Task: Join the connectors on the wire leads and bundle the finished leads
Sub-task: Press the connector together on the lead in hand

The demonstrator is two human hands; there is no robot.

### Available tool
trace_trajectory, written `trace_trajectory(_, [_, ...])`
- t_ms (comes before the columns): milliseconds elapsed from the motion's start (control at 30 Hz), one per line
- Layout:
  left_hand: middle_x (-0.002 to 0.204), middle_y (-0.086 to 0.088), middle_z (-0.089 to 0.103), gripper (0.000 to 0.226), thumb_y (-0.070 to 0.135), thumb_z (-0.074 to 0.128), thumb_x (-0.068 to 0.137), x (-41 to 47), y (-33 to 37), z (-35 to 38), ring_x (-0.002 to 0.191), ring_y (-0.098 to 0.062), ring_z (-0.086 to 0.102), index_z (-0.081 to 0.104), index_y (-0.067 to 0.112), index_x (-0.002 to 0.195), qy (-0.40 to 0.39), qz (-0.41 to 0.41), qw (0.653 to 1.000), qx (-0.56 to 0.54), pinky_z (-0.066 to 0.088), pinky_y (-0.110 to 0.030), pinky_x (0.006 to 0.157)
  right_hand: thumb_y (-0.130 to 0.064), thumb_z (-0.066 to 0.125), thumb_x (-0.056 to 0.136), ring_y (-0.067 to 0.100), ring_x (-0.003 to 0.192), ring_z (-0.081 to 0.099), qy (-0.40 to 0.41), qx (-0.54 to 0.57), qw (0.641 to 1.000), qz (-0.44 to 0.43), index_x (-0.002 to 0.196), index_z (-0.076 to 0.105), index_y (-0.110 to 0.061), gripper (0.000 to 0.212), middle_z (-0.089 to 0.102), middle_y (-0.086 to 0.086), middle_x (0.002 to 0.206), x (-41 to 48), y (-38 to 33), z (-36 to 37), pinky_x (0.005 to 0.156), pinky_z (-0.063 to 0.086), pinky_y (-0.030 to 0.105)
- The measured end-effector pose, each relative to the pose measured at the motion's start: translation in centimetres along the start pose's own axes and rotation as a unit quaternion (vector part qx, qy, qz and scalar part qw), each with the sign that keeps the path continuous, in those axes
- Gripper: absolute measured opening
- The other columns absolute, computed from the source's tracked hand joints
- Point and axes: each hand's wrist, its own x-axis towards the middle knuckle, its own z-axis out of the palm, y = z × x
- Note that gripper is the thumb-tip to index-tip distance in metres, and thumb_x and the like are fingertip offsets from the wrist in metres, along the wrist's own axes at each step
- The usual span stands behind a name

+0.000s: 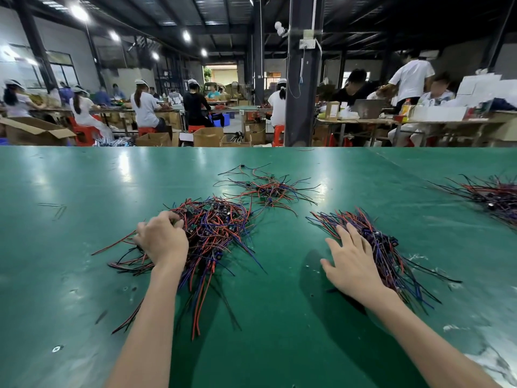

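Two hands work at the green bench (84, 186). The left hand (162, 242) curls its fingers into a tangled pile (215, 231) of red, blue and black wire leads, gripping some. The right hand (353, 263) lies flat with fingers spread, touching a second pile (384, 247) beside it. A looser pile (268, 189) sits toward the far edge, and a fourth pile (495, 197) lies at the right edge.

Left grip (163, 242), right grip (354, 264): bare hands. Behind each grip a slim bare forearm, bare right to the frame edge.
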Motion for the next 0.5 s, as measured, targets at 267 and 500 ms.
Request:
trace_trajectory(267, [0.092,-0.020,0.060,0.016,0.011,0.057,0.094,-1.8,3.4,-1.6,0.077,-0.017,0.049,0.061,-0.003,0.098,0.155,0.194,0.931,-0.266,0.036,-0.016,0.072,-0.038,0.047,0.093,0.023,0.147,0.000,0.054,0.031,0.997,-0.036,0.140,0.042,-0.022,0.050,0.018,0.007,0.157,-0.1,-0.6,-0.2,0.116,0.001,0.039])
trace_trajectory(500, [0.087,-0.022,0.053,0.007,0.003,0.052,0.094,-3.9,5.5,-1.8,0.081,-0.020,0.046,0.053,-0.002,0.098,0.209,0.333,0.854,-0.342,0.036,-0.014,0.078,-0.033,0.056,0.092,0.017,0.146,0.009,0.087,0.115,0.984,-0.107,0.134,0.051,-0.024,0.044,0.032,0.000,0.151,-0.4,-1.6,-0.4,0.115,0.003,0.032])
